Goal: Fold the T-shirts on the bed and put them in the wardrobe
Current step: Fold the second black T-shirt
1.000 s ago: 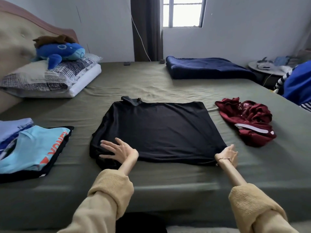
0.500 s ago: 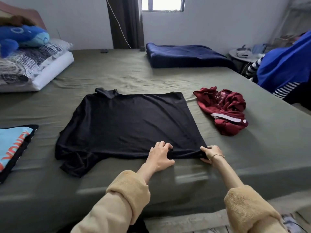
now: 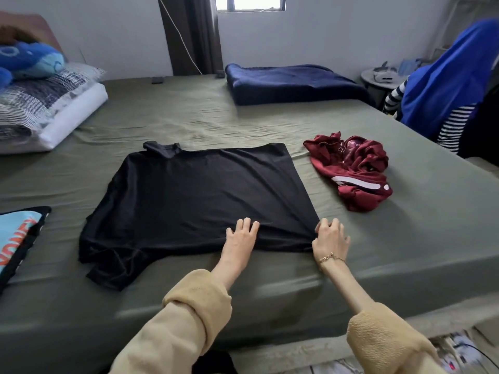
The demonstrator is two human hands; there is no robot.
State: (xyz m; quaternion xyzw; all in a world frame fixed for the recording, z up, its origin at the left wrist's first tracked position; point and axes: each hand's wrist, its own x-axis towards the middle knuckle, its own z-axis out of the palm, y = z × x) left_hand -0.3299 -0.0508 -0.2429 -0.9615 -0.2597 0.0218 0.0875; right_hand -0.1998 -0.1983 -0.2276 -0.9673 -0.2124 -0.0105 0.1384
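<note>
Two hands work the black tee (image 3: 199, 201) spread mid-bed (image 3: 405, 238): our left hand (image 3: 241, 238) presses flat-fingered on its near hem, our right hand (image 3: 330, 240) at 3 o'clock seemingly pinches the hem corner, so next we fold that side across.

A blue plush toy (image 3: 29, 60) lies on a patterned pillow (image 3: 40, 101) stacked on a white pillow (image 3: 73, 117). A folded navy blanket (image 3: 291, 83) sits near the dark curtain (image 3: 193, 33) and window (image 3: 249, 2). A small round side table (image 3: 378, 76) stands beyond.
</note>
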